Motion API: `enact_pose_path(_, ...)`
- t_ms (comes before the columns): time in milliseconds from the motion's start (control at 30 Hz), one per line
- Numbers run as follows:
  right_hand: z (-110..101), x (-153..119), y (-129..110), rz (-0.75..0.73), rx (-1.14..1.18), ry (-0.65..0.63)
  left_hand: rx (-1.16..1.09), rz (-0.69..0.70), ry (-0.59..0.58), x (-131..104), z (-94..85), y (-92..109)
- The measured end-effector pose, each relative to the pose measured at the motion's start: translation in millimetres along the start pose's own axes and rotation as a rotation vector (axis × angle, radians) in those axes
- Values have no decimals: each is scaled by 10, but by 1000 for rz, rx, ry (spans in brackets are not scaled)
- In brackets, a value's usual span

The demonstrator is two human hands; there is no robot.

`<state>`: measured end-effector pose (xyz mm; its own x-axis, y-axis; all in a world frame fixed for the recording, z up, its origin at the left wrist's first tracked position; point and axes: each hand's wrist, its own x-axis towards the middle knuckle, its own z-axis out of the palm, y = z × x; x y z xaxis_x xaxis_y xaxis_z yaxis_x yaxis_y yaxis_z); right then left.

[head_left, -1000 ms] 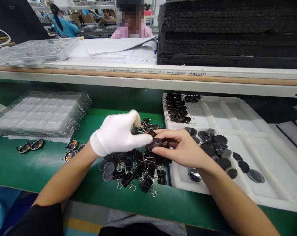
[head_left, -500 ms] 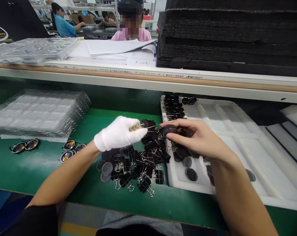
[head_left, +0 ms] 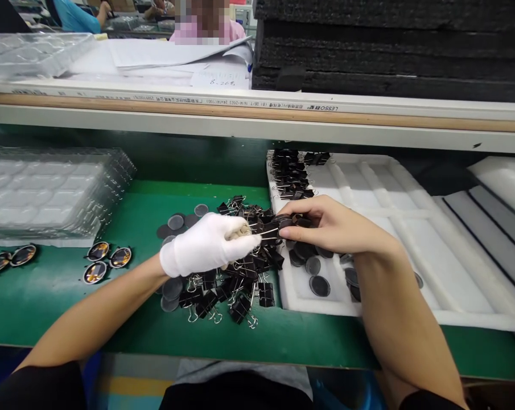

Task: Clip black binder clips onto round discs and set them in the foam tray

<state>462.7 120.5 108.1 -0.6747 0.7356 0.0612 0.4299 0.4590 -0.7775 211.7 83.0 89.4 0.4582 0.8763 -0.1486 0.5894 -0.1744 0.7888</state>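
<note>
My left hand [head_left: 212,242], in a white glove, is closed on the wire handles of a black binder clip [head_left: 269,232]. Its black end meets a small stack of dark round discs [head_left: 284,223], pinched by the bare fingers of my right hand [head_left: 325,225]. Below and around the hands lies a pile of black binder clips [head_left: 240,307] on the green table. Grey round discs [head_left: 171,289] lie left of the pile, partly under my gloved hand. More dark discs [head_left: 319,286] rest in the white foam tray beneath my right hand.
The white foam tray [head_left: 411,228] has a row of clips [head_left: 289,171] at its back left. Clear plastic trays [head_left: 52,193] are stacked at left, near round patterned pieces [head_left: 120,257]. Behind the shelf edge [head_left: 155,108] are papers, a black foam stack [head_left: 389,51] and people.
My hands have come together, and the clip in my left hand now meets the discs in my right. The camera view has shifted, showing more discs behind my gloved hand.
</note>
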Motion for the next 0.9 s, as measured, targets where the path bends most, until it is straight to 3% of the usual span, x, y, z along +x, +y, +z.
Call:
enact_pose_path(200,0,-33,-28,-41,-69,13,133,86,-28,19,-93,-14)
enact_pose_path(267,49,-30,-28,-153,-172,118,26,89,-16,34,-110,-34)
enact_pose_path(367,167,6,-9,-382,-397,335,-264,-26,0,51,-104,-47)
enact_pose_path(467,254,44,1,-467,-558,449,-366,-60,-7,42,-110,-24)
enact_pose_path(567,237,36,0,-430,-557,457,-307,1,102,10,-166,10)
enact_pose_path(633,189,10,5,-345,-409,376,-240,25,149,-9,-211,26)
enact_pose_path(733,148,-11,13,-166,-104,231,-149,60,159,-19,-239,32)
enact_pose_path(900,215,54,-20,36,36,247,-34,98,170,-6,-161,-16)
